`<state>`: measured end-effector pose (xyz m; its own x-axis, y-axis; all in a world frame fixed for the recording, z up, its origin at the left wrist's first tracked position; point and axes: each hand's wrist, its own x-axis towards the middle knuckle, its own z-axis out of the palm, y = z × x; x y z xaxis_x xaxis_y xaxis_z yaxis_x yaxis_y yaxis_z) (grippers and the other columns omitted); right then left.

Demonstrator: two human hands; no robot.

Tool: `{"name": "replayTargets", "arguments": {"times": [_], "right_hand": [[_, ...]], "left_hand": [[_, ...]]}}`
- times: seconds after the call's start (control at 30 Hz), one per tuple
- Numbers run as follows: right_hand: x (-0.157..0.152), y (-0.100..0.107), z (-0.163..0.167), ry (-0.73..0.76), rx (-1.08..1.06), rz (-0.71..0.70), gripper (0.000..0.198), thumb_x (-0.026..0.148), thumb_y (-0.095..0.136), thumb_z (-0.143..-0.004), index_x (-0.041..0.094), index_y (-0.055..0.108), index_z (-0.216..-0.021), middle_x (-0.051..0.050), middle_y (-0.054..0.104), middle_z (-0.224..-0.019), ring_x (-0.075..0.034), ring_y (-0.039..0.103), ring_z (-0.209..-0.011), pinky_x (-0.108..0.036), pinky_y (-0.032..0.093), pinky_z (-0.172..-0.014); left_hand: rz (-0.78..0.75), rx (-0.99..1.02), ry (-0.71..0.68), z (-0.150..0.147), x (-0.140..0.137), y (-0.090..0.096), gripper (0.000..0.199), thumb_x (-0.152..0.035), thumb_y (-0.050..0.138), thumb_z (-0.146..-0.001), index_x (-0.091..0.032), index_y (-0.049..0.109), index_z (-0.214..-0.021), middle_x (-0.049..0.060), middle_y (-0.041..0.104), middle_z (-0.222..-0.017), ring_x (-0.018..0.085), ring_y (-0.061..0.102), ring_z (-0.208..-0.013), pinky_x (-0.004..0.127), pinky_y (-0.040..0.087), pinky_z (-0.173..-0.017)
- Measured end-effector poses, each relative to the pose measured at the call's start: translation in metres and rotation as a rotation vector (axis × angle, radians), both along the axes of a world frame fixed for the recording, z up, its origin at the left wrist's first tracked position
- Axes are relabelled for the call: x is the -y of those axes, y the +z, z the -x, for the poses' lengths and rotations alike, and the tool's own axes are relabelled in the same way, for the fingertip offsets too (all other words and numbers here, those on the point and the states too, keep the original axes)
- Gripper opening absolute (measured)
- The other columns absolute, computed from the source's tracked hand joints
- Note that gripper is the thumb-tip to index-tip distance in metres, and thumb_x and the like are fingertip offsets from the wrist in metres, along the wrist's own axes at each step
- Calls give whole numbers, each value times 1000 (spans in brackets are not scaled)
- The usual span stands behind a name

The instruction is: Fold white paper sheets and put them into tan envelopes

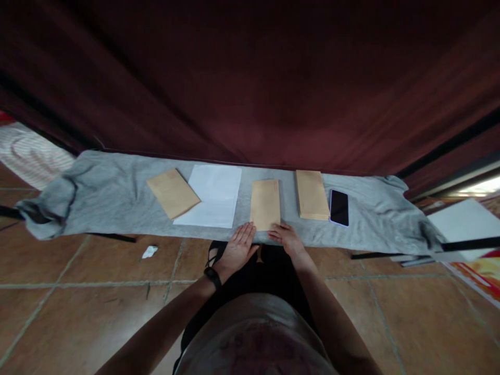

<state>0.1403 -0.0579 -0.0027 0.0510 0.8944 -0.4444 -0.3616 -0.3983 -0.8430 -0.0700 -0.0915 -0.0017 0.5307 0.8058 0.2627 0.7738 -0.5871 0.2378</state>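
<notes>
A brown paper envelope (265, 203) lies in front of me on a grey cloth, its small red print at the upper right. My left hand (240, 246) rests at the envelope's lower left corner, fingers stretched out and lying flat. At the lower right corner, my right hand (288, 238) has its fingers bent against the edge and appears to grip it; the fingertips are partly hidden. Left of the envelope are white paper sheets (216, 195), with another brown envelope (174, 192) overlapping their left side. A stack of brown envelopes (311, 195) sits to the right.
A phone (339, 207) with a dark screen lies beside the stack. The grey cloth (113, 198) covers a narrow bench against a dark red drape (250, 94). A crumpled white scrap (149, 252) is on the tiled floor (97, 312). A white board (464, 224) stands at right.
</notes>
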Motion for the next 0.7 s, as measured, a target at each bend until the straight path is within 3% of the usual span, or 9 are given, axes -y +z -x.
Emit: {"name": "replayTargets", "arguments": {"times": [0.13, 0.23, 0.33, 0.43, 0.5, 0.6, 0.7], "right_hand": [[2, 2, -3, -3, -54, 13, 40, 44, 91, -57, 20, 63, -76, -1, 69, -71, -22, 72, -72, -38, 61, -72], [5, 4, -5, -2, -80, 8, 40, 42, 91, -58, 21, 65, -79, -1, 71, -76, -22, 73, -73, -38, 61, -73], [9, 7, -6, 12, -100, -13, 42, 43, 91, -58, 21, 67, -84, 0, 72, -80, -20, 73, -74, -36, 61, -73], [11, 9, -7, 44, -118, -26, 43, 45, 91, -60, 20, 67, -85, 0, 71, -78, -19, 73, -73, -33, 61, -73], [12, 10, -7, 55, -128, -28, 43, 45, 91, -59, 19, 68, -84, 0, 72, -79, -18, 72, -71, -32, 60, -72], [12, 13, -6, 63, -136, -20, 45, 46, 92, -57, 18, 70, -84, -1, 74, -81, -17, 72, -69, -31, 60, -69], [12, 14, -5, 51, -139, -13, 45, 46, 92, -56, 18, 70, -83, -1, 74, -80, -17, 72, -68, -31, 60, -69]], "left_hand": [[46, 67, 47, -2, 1, 6, 56, -36, 46, -101, -12, 39, -151, 16, 40, -157, 27, 35, -147, 47, 33, -121], [164, 281, 106, -7, -3, 12, 55, -38, 44, -102, -15, 39, -151, 15, 41, -156, 27, 38, -145, 47, 34, -120], [381, 670, 284, -15, -12, 19, 53, -43, 48, -100, -17, 47, -146, 13, 52, -149, 27, 48, -138, 46, 38, -117], [672, 1097, 491, -24, -23, 27, 52, -49, 61, -92, -18, 58, -134, 11, 68, -129, 27, 63, -122, 42, 50, -106], [898, 1302, 522, -29, -27, 31, 51, -50, 71, -85, -16, 65, -122, 12, 71, -122, 28, 68, -112, 40, 56, -96], [1138, 1473, 500, -33, -30, 31, 47, -43, 83, -73, -14, 71, -108, 13, 73, -117, 26, 73, -98, 38, 60, -88], [1200, 1530, 511, -34, -31, 27, 45, -34, 88, -68, -14, 71, -105, 12, 76, -108, 23, 75, -87, 35, 62, -82]]}}
